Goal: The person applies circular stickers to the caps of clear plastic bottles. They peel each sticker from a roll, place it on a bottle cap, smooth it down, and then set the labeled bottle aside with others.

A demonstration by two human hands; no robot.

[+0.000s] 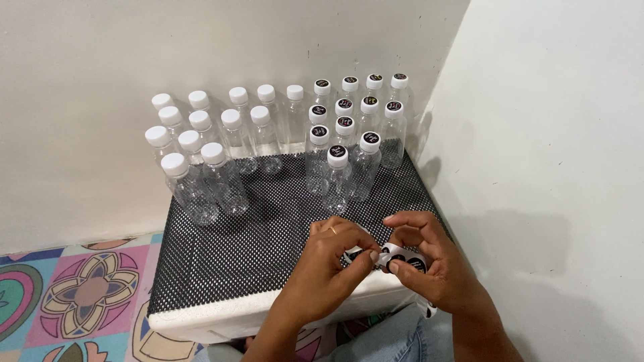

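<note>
At lower centre, our left hand [329, 265] and right hand [429, 258] pinch the sticker sheet [401, 258]; we should peel slowly, keeping each round black sticker flat.

My fingers [365, 258] hide most of the sticker sheet [406, 258]; the picture's bottom edge cuts off my forearms.

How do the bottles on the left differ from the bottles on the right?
The left bottles have plain white caps; the right bottles carry round black stickers on their caps. The left bottles stand loosely spread; the right bottles stand packed closer, near the corner. Both groups are clear, empty-looking and upright on the black mesh mat.
</note>
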